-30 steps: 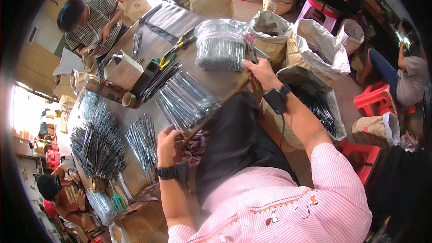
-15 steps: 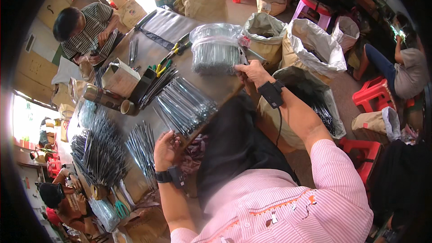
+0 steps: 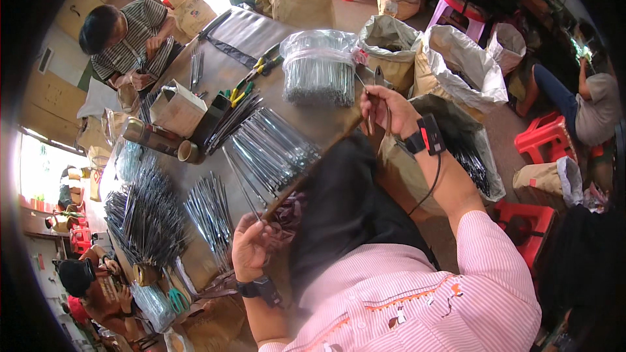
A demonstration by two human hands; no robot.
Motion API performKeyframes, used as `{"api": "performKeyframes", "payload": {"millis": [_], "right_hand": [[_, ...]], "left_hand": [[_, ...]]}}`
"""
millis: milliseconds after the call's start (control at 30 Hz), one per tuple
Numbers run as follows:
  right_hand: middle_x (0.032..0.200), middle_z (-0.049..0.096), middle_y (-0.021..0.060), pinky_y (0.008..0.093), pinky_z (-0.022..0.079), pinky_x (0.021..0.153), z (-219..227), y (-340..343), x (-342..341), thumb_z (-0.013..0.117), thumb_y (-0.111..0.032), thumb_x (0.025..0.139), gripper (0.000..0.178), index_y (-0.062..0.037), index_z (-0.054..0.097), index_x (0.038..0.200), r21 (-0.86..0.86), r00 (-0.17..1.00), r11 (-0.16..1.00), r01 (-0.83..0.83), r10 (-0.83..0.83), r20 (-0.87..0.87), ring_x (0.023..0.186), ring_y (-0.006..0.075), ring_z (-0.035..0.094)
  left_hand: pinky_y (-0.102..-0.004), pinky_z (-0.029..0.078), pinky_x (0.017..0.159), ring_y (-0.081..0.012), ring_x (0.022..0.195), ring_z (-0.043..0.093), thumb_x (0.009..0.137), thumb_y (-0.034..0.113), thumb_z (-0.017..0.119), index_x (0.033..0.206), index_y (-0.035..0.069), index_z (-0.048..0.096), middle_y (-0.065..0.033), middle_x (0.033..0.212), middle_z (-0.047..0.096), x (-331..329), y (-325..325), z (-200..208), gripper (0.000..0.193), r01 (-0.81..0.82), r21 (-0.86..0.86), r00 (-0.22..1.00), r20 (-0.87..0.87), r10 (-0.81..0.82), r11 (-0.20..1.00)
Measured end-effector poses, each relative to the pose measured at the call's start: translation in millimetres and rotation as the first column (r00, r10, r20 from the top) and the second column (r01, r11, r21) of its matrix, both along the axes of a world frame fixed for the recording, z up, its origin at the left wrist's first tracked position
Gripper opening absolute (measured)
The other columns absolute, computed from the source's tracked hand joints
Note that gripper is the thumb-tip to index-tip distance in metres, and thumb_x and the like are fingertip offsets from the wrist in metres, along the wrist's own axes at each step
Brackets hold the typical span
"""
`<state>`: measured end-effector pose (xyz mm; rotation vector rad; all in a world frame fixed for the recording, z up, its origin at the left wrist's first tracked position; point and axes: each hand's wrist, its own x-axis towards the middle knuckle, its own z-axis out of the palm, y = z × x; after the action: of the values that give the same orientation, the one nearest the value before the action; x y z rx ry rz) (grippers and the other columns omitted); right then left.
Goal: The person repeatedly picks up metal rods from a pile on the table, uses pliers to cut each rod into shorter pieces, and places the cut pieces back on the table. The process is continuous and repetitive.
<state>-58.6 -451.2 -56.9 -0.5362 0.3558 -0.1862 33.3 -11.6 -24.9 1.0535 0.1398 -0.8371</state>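
Observation:
My left hand (image 3: 251, 246) is closed in a pinch at the near table edge, on the end of a thin metal rod (image 3: 251, 205). That rod slants up beside a neat row of similar shiny rods (image 3: 274, 146). My right hand (image 3: 386, 109) is at the table's right edge, fingers pinched on a thin dark rod (image 3: 359, 81) that mostly hides behind them. Just left of it stands a thick bundle of rods wrapped in clear plastic (image 3: 319, 73). Left of my left hand lie a smaller group of rods (image 3: 210, 214) and a large dark heap (image 3: 145, 221).
Pliers (image 3: 264, 64), an open carton (image 3: 175, 112) and a metal flask (image 3: 151, 138) stand on the table (image 3: 261, 29). Open sacks (image 3: 456, 58) crowd the right side, with red stools (image 3: 544, 137) beyond. A person in a striped shirt (image 3: 140, 29) sits across the far left.
My left hand has drawn back toward me with a rod in its fingers. My right hand has moved away from the wrapped bundle, to the right and nearer to me.

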Motion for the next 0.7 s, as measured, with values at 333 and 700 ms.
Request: {"api": "performKeyframes", "payload": {"millis": [333, 700], "right_hand": [[0.075, 0.061, 0.0061, 0.0308, 0.055, 0.067, 7.3, 21.6, 12.5, 0.060, -0.011, 0.093, 0.011, -0.0010, 0.058, 0.097, -0.029, 1.000, 1.000, 0.011, -0.011, 0.000, 0.067, 0.0160, 0.062], [0.082, 0.065, 0.0104, 0.0312, 0.056, 0.065, 55.0, 150.6, -30.9, 0.066, -0.007, 0.088, 0.018, -0.0033, 0.054, 0.101, -0.416, 0.997, 0.906, -0.079, 0.068, -0.041, 0.070, 0.0194, 0.066]], "left_hand": [[-0.0222, 0.055, 0.062, -0.0199, 0.081, 0.069, 0.087, 0.000, 0.065, 0.111, 0.001, 0.058, -0.0114, 0.094, 0.068, -23.0, -29.7, 15.0, 0.025, 0.112, -0.071, 0.992, 0.072, -0.107, 0.991], [-0.0303, 0.057, 0.077, -0.0264, 0.089, 0.069, 0.084, -0.001, 0.065, 0.107, -0.003, 0.057, -0.0110, 0.097, 0.063, -48.4, -63.8, 18.3, 0.025, 0.222, -0.051, 0.970, 0.109, -0.216, 0.974]]}}
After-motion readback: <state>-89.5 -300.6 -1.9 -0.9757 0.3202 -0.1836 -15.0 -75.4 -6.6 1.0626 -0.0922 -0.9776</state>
